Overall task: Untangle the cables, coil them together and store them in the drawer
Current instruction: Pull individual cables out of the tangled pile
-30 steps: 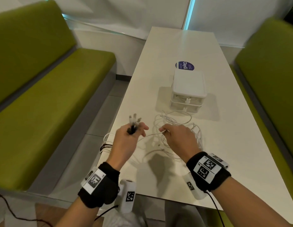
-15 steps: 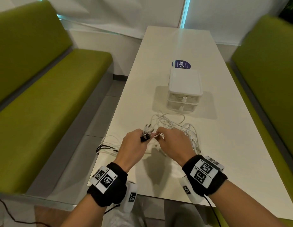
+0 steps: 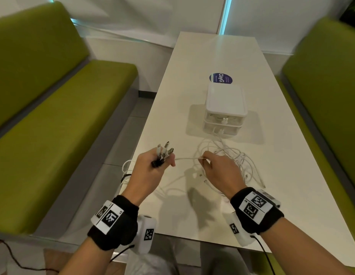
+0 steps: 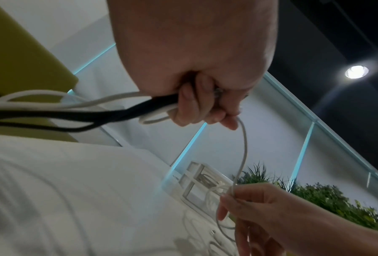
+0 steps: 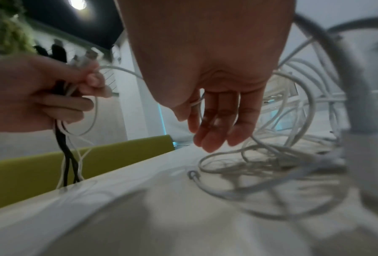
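My left hand grips a bundle of cable ends, white and black, with several plugs sticking up out of the fist. One white cable runs taut from it to my right hand, which pinches that cable between thumb and forefinger while its other fingers hang loose. A tangle of white cables lies on the white table under and beyond the right hand. Black and white cables hang from the left fist over the table's left edge. A white two-drawer box stands behind the tangle, drawers closed.
Green benches flank the table on both sides, the right bench close to the table edge. A round blue sticker lies behind the drawer box. The floor gap on the left lies below the hanging cables.
My hands came together half a second ago and have now drawn apart again, stretching one white cable between them. The left hand has risen with the plug bundle.
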